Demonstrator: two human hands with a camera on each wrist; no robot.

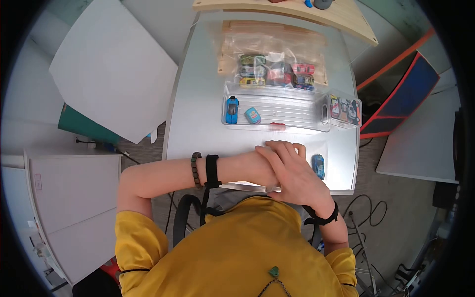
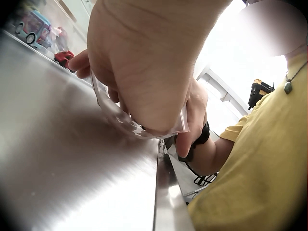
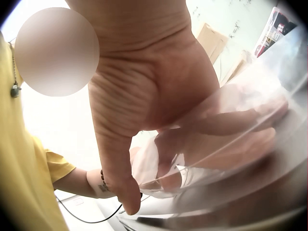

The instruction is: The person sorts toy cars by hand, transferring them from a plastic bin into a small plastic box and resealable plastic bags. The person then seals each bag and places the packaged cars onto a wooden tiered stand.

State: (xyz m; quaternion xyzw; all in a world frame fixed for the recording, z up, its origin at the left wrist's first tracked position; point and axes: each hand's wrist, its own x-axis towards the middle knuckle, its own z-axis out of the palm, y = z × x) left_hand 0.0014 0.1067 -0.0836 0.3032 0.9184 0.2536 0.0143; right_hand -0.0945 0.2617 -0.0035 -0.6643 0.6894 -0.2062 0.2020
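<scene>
My right hand lies across my left hand near the table's front edge. Between them is a clear plastic bag, whose mouth edge shows under the heel of my left hand. My left hand reaches into the bag, its fingers largely hidden. The right thumb is on the near side of the bag and the other fingers stretch over the far side, gripping it. A blue toy car lies to the right, within the bag's outline.
Beyond the hands stands a clear tray with a blue car, a light-blue toy vehicle and a red car. A small clear box of cars adjoins it. Behind lies a bag of several cars.
</scene>
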